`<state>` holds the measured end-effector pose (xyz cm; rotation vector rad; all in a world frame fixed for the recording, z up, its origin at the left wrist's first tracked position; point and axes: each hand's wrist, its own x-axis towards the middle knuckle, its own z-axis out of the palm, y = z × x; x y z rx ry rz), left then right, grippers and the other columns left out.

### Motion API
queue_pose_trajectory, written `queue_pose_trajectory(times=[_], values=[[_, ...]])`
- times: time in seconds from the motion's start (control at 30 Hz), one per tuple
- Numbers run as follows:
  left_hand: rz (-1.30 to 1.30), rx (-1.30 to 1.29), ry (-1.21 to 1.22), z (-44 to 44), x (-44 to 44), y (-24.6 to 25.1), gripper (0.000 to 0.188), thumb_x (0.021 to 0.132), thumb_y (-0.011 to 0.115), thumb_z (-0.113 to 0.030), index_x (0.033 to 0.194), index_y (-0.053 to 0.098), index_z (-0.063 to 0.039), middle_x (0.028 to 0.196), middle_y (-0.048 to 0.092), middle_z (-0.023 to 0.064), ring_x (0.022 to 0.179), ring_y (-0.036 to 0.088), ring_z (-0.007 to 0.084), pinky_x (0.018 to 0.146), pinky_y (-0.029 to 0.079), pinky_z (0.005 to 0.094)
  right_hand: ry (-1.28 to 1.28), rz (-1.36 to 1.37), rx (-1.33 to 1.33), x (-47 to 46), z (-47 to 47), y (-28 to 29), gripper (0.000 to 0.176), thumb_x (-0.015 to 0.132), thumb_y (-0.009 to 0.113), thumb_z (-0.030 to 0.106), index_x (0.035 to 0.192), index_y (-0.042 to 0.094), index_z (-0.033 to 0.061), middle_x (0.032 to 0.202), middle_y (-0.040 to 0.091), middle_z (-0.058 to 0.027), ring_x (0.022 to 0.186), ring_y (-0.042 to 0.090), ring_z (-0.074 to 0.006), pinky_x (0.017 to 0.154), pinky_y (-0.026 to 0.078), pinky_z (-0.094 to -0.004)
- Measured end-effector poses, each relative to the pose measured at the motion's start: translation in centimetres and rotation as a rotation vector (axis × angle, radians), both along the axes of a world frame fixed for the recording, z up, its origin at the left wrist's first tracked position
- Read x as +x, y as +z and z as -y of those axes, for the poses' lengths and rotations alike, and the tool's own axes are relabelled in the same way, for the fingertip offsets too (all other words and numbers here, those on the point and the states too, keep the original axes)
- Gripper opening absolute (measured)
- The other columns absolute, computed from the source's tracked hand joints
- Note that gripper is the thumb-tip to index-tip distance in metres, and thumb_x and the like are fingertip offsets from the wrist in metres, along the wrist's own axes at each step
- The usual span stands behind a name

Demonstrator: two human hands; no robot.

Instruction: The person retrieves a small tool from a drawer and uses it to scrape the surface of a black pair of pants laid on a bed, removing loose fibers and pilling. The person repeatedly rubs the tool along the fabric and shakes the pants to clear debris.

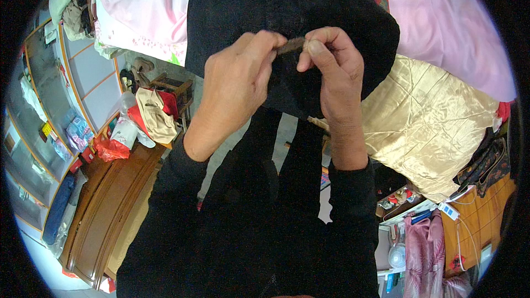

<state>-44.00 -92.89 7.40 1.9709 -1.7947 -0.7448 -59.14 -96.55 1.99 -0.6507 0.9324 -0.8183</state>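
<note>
My left hand [244, 78] and my right hand [337, 62] are raised in front of a dark piece of cloth [236, 12]. Between their fingertips a short brownish strip [292, 45] is stretched, pinched at one end by each hand. Whether the strip is attached to the dark cloth cannot be told. The cloth spreads behind and beyond both hands, over pink bedding. Below it my legs in black trousers show.
Pink bedding [434, 20] lies at the top, with a shiny gold cloth [418, 124] at the right. To the left stand a wooden stool [178, 87], a brown wooden headboard or cabinet [112, 198] and a glazed cabinet [54, 87]. A power strip [448, 211] sits lower right.
</note>
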Motion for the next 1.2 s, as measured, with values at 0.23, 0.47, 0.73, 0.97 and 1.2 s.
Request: queue_pose_trajectory(times=[0.23, 0.47, 0.73, 0.97, 1.2], values=[[-0.299, 0.144, 0.217, -2.2, 1.6, 1.2, 0.020, 0.091, 0.057, -0.006, 0.111, 0.062, -0.005, 0.079, 0.061, 0.0041, 0.066, 0.057, 0.0101, 0.059, 0.045, 0.0245, 0.037, 0.043, 0.057, -3.5, -0.9, 1.4, 0.008, 0.093, 0.056, 0.010, 0.090, 0.055, 0.0023, 0.078, 0.056, -0.0040, 0.066, 0.056, -0.0113, 0.063, 0.046, -0.0243], [-0.822, 0.213, 0.573, -4.2, 4.5, -1.0, 0.028, 0.095, 0.058, -0.013, 0.120, 0.057, -0.001, 0.073, 0.051, -0.0031, 0.059, 0.042, 0.0021, 0.052, 0.036, 0.0177, 0.203, -0.058, 0.408, -15.1, -10.5, 2.1, 0.012, 0.092, 0.053, 0.006, 0.081, 0.048, 0.0053, 0.077, 0.049, -0.0045, 0.064, 0.051, -0.0151, 0.061, 0.044, -0.0274], [-1.061, 0.167, 0.658, -3.9, 4.3, -2.5, 0.029, 0.094, 0.059, -0.017, 0.118, 0.057, -0.001, 0.071, 0.045, -0.0038, 0.056, 0.041, 0.0037, 0.053, 0.041, 0.0216, 1.077, -1.084, 0.059, -24.9, -21.4, -2.1, 0.050, 0.074, 0.071, 0.003, 0.121, 0.057, 0.0123, 0.104, 0.061, -0.0173, 0.094, 0.063, -0.0346, 0.082, 0.050, -0.0431], [-0.950, 0.121, 0.634, -1.6, 3.0, -3.4, 0.030, 0.092, 0.063, -0.019, 0.116, 0.057, -0.003, 0.071, 0.044, -0.0051, 0.055, 0.038, 0.0037, 0.052, 0.040, 0.0229, 0.587, -0.687, -0.303, -11.1, -6.6, 5.1, 0.040, 0.073, 0.072, 0.003, 0.111, 0.062, 0.0081, 0.111, 0.062, -0.0149, 0.092, 0.063, -0.0314, 0.082, 0.050, -0.0395], [-0.810, 0.008, 0.606, 3.4, 1.7, -3.5, 0.031, 0.090, 0.066, -0.026, 0.110, 0.061, -0.002, 0.077, 0.054, -0.0043, 0.065, 0.047, 0.0022, 0.058, 0.039, 0.0179, 0.002, -1.052, -1.084, -2.6, 8.0, 3.2, 0.063, 0.067, 0.079, 0.018, 0.125, 0.056, 0.0084, 0.122, 0.057, -0.0119, 0.111, 0.055, -0.0307, 0.091, 0.043, -0.0412]])
